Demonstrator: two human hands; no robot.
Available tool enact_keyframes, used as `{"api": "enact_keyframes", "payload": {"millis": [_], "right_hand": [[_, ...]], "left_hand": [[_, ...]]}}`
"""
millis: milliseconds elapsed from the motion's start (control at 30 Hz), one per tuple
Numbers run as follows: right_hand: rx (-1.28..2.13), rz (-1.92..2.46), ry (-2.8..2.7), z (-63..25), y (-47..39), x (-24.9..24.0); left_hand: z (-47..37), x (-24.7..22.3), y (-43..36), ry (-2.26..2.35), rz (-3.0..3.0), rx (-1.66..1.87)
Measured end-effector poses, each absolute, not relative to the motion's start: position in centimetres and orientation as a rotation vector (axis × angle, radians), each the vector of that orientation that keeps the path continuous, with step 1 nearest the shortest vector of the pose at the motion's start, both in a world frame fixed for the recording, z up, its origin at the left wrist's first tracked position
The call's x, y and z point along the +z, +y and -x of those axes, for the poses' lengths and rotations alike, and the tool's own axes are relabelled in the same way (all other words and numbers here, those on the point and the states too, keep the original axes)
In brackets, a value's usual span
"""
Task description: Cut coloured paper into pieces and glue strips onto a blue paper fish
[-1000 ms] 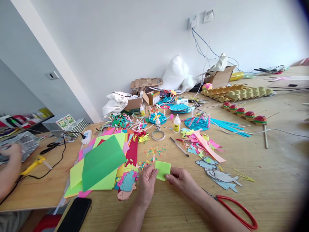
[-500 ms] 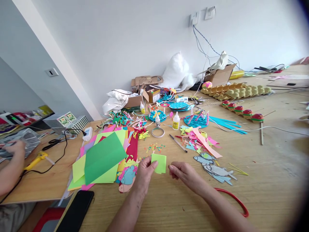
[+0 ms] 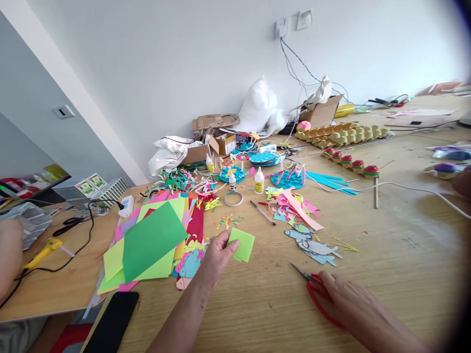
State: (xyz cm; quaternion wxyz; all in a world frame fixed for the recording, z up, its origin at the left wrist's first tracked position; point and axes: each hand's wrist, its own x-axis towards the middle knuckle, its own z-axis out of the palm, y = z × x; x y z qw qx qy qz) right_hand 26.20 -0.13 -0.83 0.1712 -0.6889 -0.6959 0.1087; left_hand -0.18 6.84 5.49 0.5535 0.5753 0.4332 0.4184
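Observation:
Between the thumb and fingers of my left hand point(image 3: 221, 251) is a small square of folded light-green paper point(image 3: 243, 245), held a little above the table. At the lower right, my right hand point(image 3: 348, 296) has its fingers closed about the red handles of a pair of scissors point(image 3: 319, 294). The scissors' dark blades are together and point up and left, toward the paper. Part of the handles is hidden under the hand. Grey and blue paper fish point(image 3: 314, 246) lie just beyond my right hand, and more cut-out fish point(image 3: 190, 264) lie left of the green square.
Coloured paper sheets point(image 3: 154, 240) are stacked at left, beside a black phone point(image 3: 112, 321). Behind stand a glue bottle point(image 3: 259, 181), a tape roll point(image 3: 233, 198), a pen point(image 3: 262, 213) and paper scraps point(image 3: 290, 203). Another person's arm point(image 3: 9, 255) is at far left, near a yellow glue gun point(image 3: 42, 252).
My right hand has moved from beside the green paper down and right, onto the scissors, and grips their handles. My left hand still holds the paper, now slightly tilted. The view has turned slightly right.

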Motion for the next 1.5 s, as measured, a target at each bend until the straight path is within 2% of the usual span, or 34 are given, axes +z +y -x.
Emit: {"api": "enact_keyframes", "payload": {"millis": [233, 467, 733, 1033, 1367, 1500], "right_hand": [[0.738, 1.745, -1.945, -26.0, 0.1, 1.3], [1.153, 1.336, -1.579, -21.2, 2.9, 6.9], [1.054, 1.314, -1.682, -18.6, 5.4, 7.9], [1.178, 1.119, -1.204, -17.1, 6.1, 8.8], [1.195, 1.052, -1.134, -14.8, 5.2, 7.5], [1.196, 1.051, -1.182, -15.3, 5.2, 6.9]], "left_hand": [[0.6, 5.7, 6.4, 1.014, -1.395, 0.900], [-0.3, 6.2, 5.8, 0.962, -1.472, 0.751], [-0.5, 7.2, 6.8, 0.912, -1.419, 0.766], [-2.0, 6.7, 6.4, 0.623, -0.918, 1.091], [-3.2, 5.0, 5.0, 0.842, -0.986, 1.332], [-3.3, 5.2, 5.2, 0.917, -1.072, 1.321]]}}
